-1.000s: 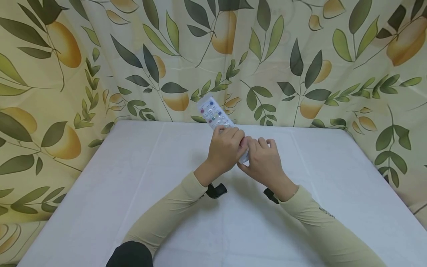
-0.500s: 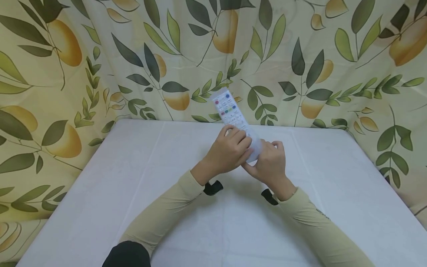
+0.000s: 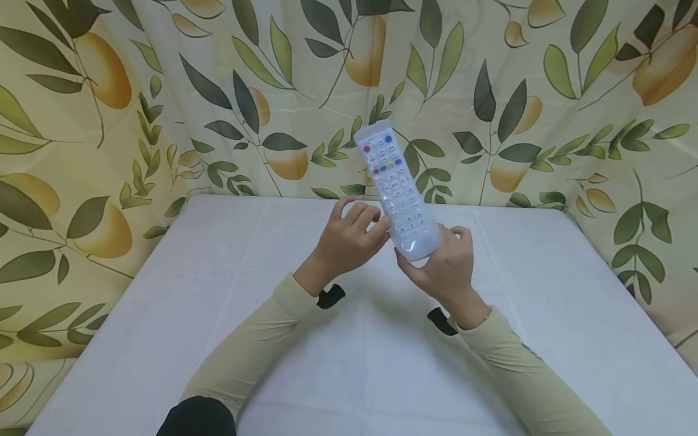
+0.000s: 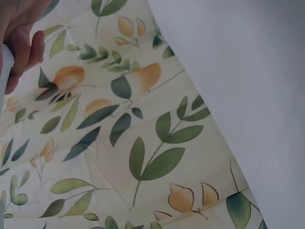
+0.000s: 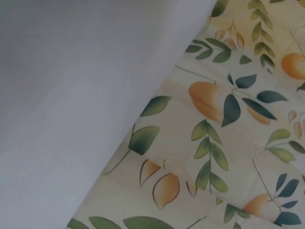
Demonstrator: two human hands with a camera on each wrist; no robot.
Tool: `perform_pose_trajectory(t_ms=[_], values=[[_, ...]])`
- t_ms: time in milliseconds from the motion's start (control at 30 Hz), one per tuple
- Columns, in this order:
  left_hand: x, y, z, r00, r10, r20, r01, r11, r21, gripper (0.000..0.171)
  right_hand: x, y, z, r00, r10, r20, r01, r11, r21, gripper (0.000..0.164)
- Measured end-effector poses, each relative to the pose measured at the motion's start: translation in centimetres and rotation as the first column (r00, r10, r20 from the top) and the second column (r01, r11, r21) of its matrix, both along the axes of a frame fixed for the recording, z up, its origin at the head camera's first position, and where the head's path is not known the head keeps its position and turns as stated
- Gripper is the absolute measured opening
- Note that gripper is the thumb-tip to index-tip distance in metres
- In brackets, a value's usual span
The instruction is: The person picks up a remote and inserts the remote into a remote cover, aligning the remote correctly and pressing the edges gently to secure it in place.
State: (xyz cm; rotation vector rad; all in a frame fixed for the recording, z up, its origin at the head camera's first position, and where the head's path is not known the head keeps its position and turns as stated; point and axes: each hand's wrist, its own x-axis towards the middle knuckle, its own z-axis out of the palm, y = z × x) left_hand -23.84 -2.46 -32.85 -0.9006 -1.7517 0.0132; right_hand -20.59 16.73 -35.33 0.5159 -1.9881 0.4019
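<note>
A white remote control [image 3: 398,194] with rows of small buttons and a few coloured ones is held up above the table, tilted with its top to the left. Its surface is glossy. My right hand [image 3: 444,263] grips its lower right end, thumb at the bottom edge; fingers behind it are hidden. Beside the remote's left edge is my left hand [image 3: 349,236], its fingers bent and the nearest fingertips at that edge. The left wrist view shows left fingers [image 4: 33,50] against a pale edge; whether they pinch it is unclear. The right wrist view shows no hand.
A white-covered table [image 3: 305,363] lies beneath both hands. Behind and beside it hangs a curtain [image 3: 218,36] printed with leaves and fruit. Black wrist-worn pieces [image 3: 331,297] stick out under the forearms.
My left hand has shifted left, off the front of the remote. The remote has risen and turned more upright, so its whole front shows. My right hand has moved slightly right with it.
</note>
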Motion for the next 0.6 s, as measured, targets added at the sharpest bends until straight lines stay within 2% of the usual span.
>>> perform_pose_trajectory(t_ms=[133, 233, 400, 600], values=[[0.26, -0.04, 0.07, 1.0, 0.004, -0.012, -0.004, 0.998, -0.07, 0.005, 0.15, -0.12, 0.0, 1.0, -0.015, -0.009, 0.015, 1.0, 0.025, 0.066], [0.34, -0.01, -0.14, 1.0, -0.002, -0.023, -0.001, 0.995, -0.104, 0.009, 0.21, -0.07, 0.02, 0.999, -0.033, -0.006, 0.033, 0.998, 0.05, 0.068], [0.42, 0.09, -0.53, 0.998, -0.059, -0.019, 0.057, 0.991, -0.124, 0.012, 0.38, 0.01, -0.06, 0.999, -0.05, 0.012, 0.048, 0.995, 0.082, 0.068], [0.42, 0.02, -0.77, 0.992, -0.118, 0.033, 0.122, 0.977, -0.173, 0.012, 0.57, 0.03, -0.08, 0.999, -0.037, 0.035, 0.034, 0.995, 0.089, 0.07]])
